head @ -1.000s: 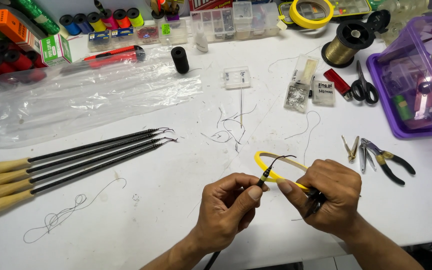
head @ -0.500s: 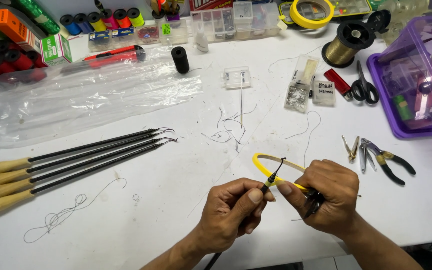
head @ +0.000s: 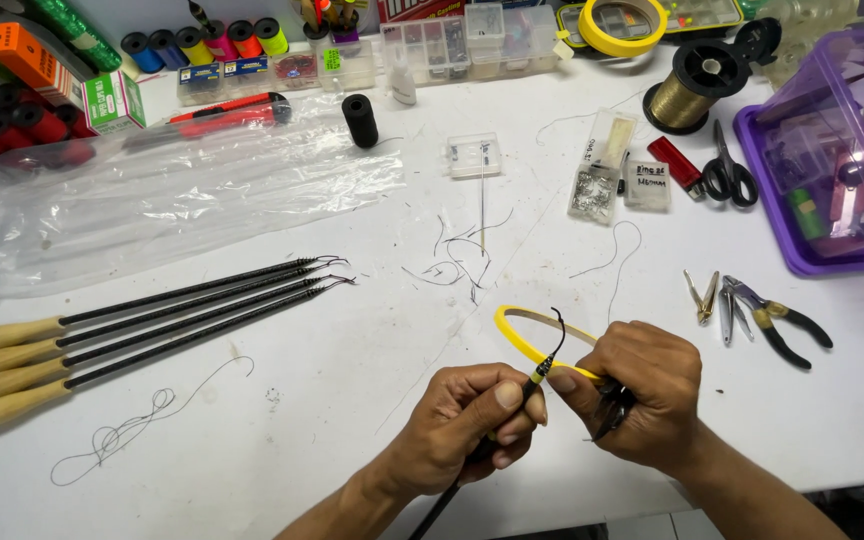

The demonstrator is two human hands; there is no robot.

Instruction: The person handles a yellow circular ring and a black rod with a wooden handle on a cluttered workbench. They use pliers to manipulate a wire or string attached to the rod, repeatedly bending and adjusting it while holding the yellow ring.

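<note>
My left hand [head: 472,425] pinches the tip of a thin black rod [head: 540,372] near the table's front edge; the rod's shaft runs down out of view below my wrist. A short black thread end sticks up from the tip. My right hand [head: 637,390] grips a yellow strip [head: 522,335] that loops up and left from the rod tip, and a small black tool shows under its fingers. Both hands meet just above the white table [head: 352,400].
Several finished black rods with pale wooden handles [head: 152,325] lie at left beside a loose thread [head: 132,430]. Pliers [head: 777,322] lie at right, near a purple bin [head: 832,140]. Scissors [head: 727,170], a gold wire spool [head: 692,90], thread spools and clear boxes line the back.
The yellow loop has shifted slightly as my hands work at the rod tip. Nothing else on the table has moved.
</note>
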